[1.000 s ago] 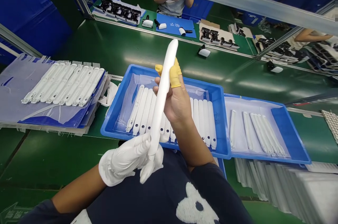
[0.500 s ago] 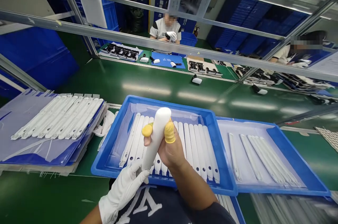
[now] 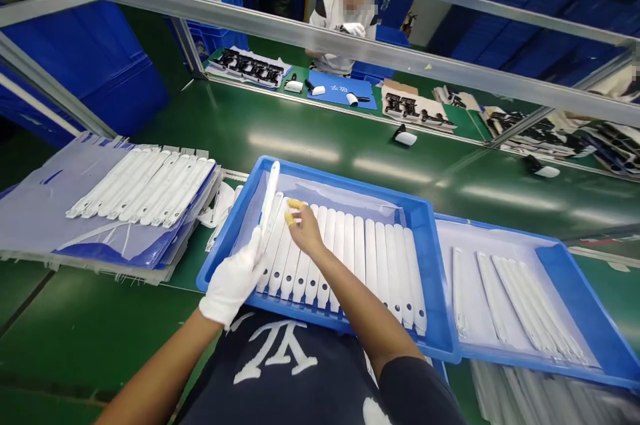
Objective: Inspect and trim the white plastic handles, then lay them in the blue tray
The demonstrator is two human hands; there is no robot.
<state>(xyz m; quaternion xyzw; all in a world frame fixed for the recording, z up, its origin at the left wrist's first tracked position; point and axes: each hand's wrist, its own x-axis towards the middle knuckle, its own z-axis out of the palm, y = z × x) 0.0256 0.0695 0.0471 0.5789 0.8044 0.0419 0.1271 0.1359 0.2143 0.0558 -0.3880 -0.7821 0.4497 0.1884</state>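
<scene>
My left hand (image 3: 233, 278), in a white fabric glove, grips the lower end of a long white plastic strip (image 3: 269, 201) that stands up above the tray's far left corner. My right hand (image 3: 305, 230) is bare apart from yellow finger cots, with its fingers apart and holding nothing. It hangs just over a tight row of white slotted plastic strips (image 3: 345, 261) lying side by side on clear film in a blue plastic tray (image 3: 320, 186). Whether the fingertips touch the row, I cannot tell.
To the right, a second blue tray (image 3: 570, 291) holds several white strips. On the left, more strips (image 3: 145, 188) lie on a blue-and-grey sheet stack (image 3: 60, 198). A metal rail (image 3: 320, 31) crosses the green bench. Beyond it, a co-worker (image 3: 345, 31) sits behind trays of black parts.
My right hand has let go of the strip and moved down over the tray. My left hand now holds the strip alone, tilted toward the tray's far left corner.
</scene>
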